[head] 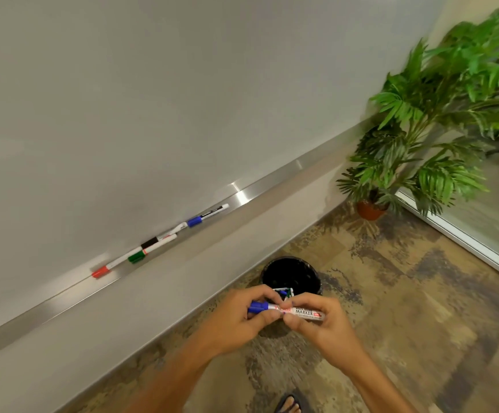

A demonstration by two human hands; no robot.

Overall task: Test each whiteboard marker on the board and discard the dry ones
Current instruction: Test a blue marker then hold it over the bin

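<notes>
I hold a blue whiteboard marker [300, 311] level in front of me, over a black waste bin [290, 274] on the floor. My left hand [242, 314] grips its blue cap end. My right hand [319, 320] pinches the white labelled barrel. The whiteboard [152, 99] fills the upper left. On its metal tray [242, 201] lie several markers: a red-capped one [105, 269], a green-capped one [140, 254], a black-capped one [158, 239] and a blue-capped one [206, 216].
A potted green plant [433, 126] in a clay pot stands in the corner to the right. A glass panel with a white frame [465, 245] runs along the right. A sandalled foot [287, 405] shows at the bottom on the patterned floor. The bin holds some discarded items.
</notes>
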